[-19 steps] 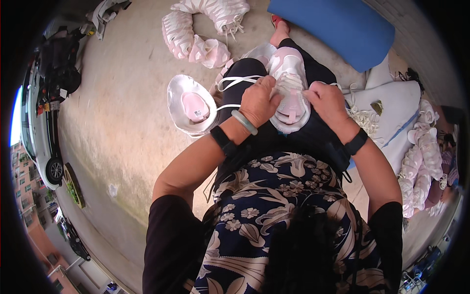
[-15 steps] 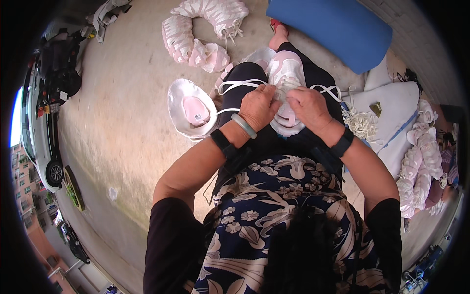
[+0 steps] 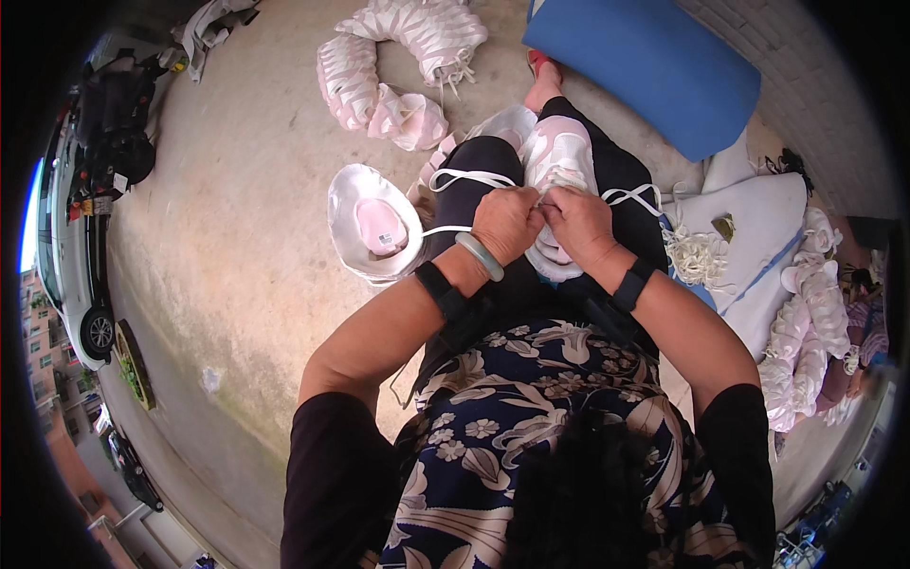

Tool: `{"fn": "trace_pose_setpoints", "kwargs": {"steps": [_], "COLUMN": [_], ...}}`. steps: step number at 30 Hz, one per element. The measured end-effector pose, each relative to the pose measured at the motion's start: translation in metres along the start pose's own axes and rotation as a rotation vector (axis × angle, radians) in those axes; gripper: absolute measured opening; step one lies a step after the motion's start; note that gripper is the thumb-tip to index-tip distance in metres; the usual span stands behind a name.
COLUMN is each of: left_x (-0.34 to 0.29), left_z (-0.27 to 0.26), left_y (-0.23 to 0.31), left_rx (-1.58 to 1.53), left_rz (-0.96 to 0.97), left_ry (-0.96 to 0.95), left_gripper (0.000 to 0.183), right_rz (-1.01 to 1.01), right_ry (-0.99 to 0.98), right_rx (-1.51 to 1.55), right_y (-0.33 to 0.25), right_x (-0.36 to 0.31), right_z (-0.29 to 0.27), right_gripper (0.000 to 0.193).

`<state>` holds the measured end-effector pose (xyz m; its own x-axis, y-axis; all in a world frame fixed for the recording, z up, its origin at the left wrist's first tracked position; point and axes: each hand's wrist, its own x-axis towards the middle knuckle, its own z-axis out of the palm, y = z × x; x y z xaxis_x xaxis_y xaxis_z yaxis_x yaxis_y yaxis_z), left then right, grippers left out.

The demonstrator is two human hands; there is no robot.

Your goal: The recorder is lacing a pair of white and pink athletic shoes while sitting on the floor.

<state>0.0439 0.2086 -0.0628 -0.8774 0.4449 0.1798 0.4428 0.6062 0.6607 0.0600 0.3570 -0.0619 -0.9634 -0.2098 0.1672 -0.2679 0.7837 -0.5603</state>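
Note:
A pink and white shoe upper [image 3: 561, 152] lies lengthwise on my lap, its toe pointing away from me. Over its lacing area my two hands meet, fingers pinched together. My left hand [image 3: 507, 224], with a pale bangle at the wrist, is closed on the white shoelace [image 3: 474, 176], which loops out over my left thigh. Beside it my right hand [image 3: 578, 224] is also closed on the lace; a loop sticks out past its far side. The fingertips partly hide the lace between them.
Another pink and white shoe upper [image 3: 379, 228] stands open on the ground at left. Ahead lies a curved row of nested uppers [image 3: 417, 43]. At right are a blue board [image 3: 654, 71], a bundle of white laces [image 3: 700, 256] on white sheeting, and more stacked uppers [image 3: 804, 337].
My hands have come together over the shoe, with the right one moving left until the fingertips meet. The view has shifted slightly.

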Motion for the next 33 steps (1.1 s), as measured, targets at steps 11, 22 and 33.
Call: {"fn": "trace_pose_setpoints", "kwargs": {"steps": [11,22,33], "left_x": [-0.005,0.014,0.034], "left_z": [0.006,-0.028,-0.002], "left_y": [-0.001,0.003,-0.006], "left_rx": [0.108,0.131,-0.117], "left_rz": [-0.182,-0.056,-0.532], "left_ry": [-0.012,0.213,-0.198], "left_gripper": [0.039,0.022,0.016], "right_rz": [-0.107,0.175,-0.123], "right_ry": [-0.127,-0.28,-0.019], "right_rx": [-0.192,-0.285,-0.036], "right_y": [0.038,0.147,0.063], "right_x": [-0.062,-0.212,-0.072], "right_z": [-0.091,-0.144,-0.091], "right_gripper": [0.012,0.008,0.019]}}
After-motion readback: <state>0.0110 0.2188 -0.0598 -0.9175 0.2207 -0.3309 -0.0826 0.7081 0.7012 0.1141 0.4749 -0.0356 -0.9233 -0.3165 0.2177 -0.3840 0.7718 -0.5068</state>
